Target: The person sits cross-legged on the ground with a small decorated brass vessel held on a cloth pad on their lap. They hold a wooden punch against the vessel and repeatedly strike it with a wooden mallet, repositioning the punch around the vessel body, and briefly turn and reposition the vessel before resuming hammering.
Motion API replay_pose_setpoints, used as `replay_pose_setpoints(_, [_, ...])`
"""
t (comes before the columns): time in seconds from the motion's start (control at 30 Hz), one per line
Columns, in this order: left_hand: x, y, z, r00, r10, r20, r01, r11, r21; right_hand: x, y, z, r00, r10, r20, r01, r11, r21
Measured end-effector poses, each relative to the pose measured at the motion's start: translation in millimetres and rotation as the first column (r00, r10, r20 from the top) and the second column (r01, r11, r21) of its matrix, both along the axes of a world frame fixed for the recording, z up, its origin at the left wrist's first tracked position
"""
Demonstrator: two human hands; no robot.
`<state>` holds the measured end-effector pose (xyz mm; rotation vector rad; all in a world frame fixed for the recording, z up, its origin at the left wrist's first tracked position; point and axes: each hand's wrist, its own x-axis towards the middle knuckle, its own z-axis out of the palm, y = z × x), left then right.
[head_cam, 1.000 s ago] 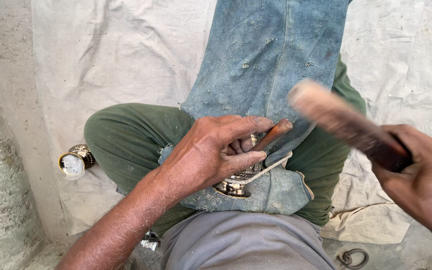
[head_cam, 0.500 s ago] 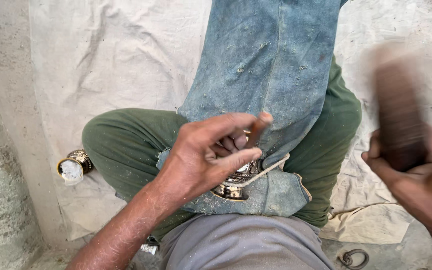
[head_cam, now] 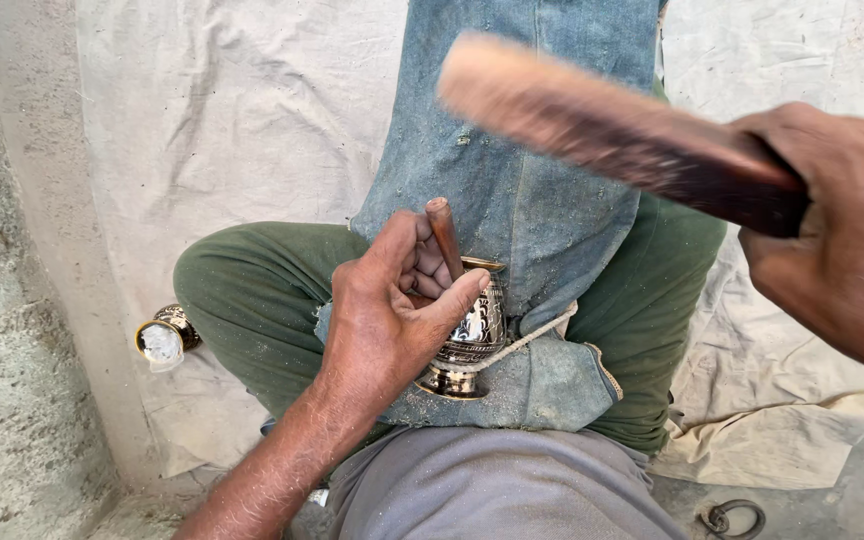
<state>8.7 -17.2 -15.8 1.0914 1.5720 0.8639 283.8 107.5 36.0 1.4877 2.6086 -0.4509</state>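
Note:
My left hand grips a small engraved brass vase lying on its side on my lap, and pinches a thin brown punch against it. The punch stands nearly upright, its top clear of my fingers. My right hand is closed on the dark handle of a long wooden mallet, raised above and to the right of the punch, blurred by motion. A dusty blue denim cloth covers my lap under the vase.
I sit cross-legged in green trousers on a pale canvas sheet. A second brass vase lies on the sheet by my left knee. A rough concrete wall runs down the left. A small metal ring lies at bottom right.
The mallet dropped onto the punch a second ago, swung up and out to the right, and now hangs over the punch again. My left hand kept the vase and punch in place.

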Motion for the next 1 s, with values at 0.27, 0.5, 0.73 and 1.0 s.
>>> replay_pose_setpoints(0.27, [8, -2, 7, 0.992, 0.024, -0.128, -0.018, 0.999, 0.044, -24, 28, 8, 0.979, 0.118, 0.168, -0.098, 0.988, -0.122])
replay_pose_setpoints(0.5, [2, 4, 8, 1.000, -0.015, -0.019, 0.014, 0.998, -0.067, -16, 42, -4, 0.976, 0.145, 0.165, -0.111, 0.974, -0.199])
replay_pose_setpoints(0.73, [1, 10, 9, 0.997, -0.064, -0.048, 0.060, 0.995, -0.077, -34, 35, 0, 0.902, -0.236, -0.362, 0.127, 0.945, -0.301])
replay_pose_setpoints(1.0, [-3, 5, 21, 1.000, -0.017, 0.016, 0.016, 0.998, 0.056, 9, 17, -18, 0.944, -0.284, -0.168, 0.185, 0.876, -0.446])
